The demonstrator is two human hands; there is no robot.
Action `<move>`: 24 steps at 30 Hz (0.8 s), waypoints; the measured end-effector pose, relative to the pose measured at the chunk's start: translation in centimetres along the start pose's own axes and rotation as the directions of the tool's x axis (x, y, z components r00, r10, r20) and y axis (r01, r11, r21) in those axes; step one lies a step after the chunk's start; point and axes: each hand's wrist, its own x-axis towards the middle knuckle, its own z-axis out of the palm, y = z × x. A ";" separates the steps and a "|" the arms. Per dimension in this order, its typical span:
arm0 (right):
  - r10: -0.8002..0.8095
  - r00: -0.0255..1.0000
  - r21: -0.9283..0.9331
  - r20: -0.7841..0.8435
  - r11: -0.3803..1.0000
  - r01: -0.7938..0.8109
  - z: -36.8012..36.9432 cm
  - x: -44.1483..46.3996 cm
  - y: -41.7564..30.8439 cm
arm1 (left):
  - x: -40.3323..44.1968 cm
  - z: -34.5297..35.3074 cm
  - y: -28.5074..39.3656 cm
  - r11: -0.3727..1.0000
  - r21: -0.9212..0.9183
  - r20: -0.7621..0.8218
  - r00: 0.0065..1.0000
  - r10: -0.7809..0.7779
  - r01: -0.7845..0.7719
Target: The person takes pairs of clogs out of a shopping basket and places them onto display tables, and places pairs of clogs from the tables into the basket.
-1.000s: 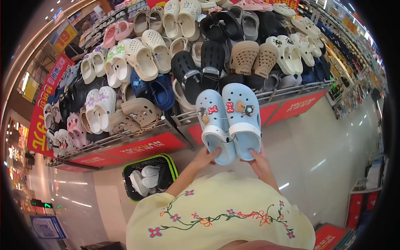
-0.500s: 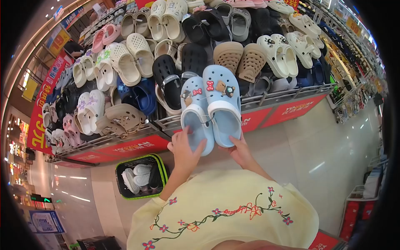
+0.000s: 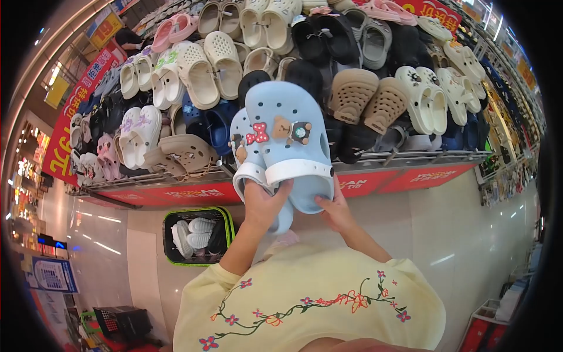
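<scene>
A pair of light blue clogs (image 3: 287, 117) with white straps, a red bow and bear charms is held up in front of me, toes pointing away. My left hand (image 3: 264, 202) is at the heel openings, its fingers inside the left clog and hidden there. My right hand (image 3: 337, 210) grips the heel of the right clog, thumb on the insole. The right clog overlaps the left one. Behind them, black clogs and brown clogs (image 3: 353, 94) lie on the display rack.
The rack's metal rail (image 3: 410, 157) runs across in front, above red sign panels. A black basket with a green rim (image 3: 230, 234) holding white shoes stands on the floor at left. Another black basket (image 3: 123, 322) is at lower left. A person in dark clothing is at upper left.
The clogs have come closer and shifted, the right one now overlapping the left. My left hand has moved its fingers into the left clog's opening. The view has turned slightly.
</scene>
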 end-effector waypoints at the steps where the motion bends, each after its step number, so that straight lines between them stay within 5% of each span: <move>1: -0.027 1.000 -0.049 0.015 0.998 0.028 0.2 0.8 0.0 | 0.6 -0.2 -0.6 1.000 -0.004 -0.006 1.000 -0.011 0.011; 8: -0.045 0.995 -0.228 0.088 0.971 0.064 4.1 8.7 -3.5 | 10.4 -1.9 -2.2 0.944 -0.114 -0.266 0.925 0.271 -0.309; 14: -0.196 0.962 -0.183 0.190 0.956 0.231 8.0 16.9 -7.2 | 24.2 -3.6 0.9 0.752 0.169 -0.323 0.685 0.653 -0.637; 16: -0.234 0.961 -0.222 0.147 0.939 0.263 7.9 18.3 -7.1 | 28.9 -4.0 0.5 0.760 0.229 -0.277 0.708 0.650 -0.608; 18: -0.207 0.965 -0.213 0.162 0.947 0.239 6.5 19.2 -6.8 | 33.4 -3.9 -0.5 0.692 0.305 -0.292 0.627 0.722 -0.654; 24: -0.139 0.988 -0.122 -0.073 0.984 0.130 4.0 18.3 -5.1 | 41.2 -2.5 -6.1 0.760 0.372 -0.188 0.759 0.623 -0.532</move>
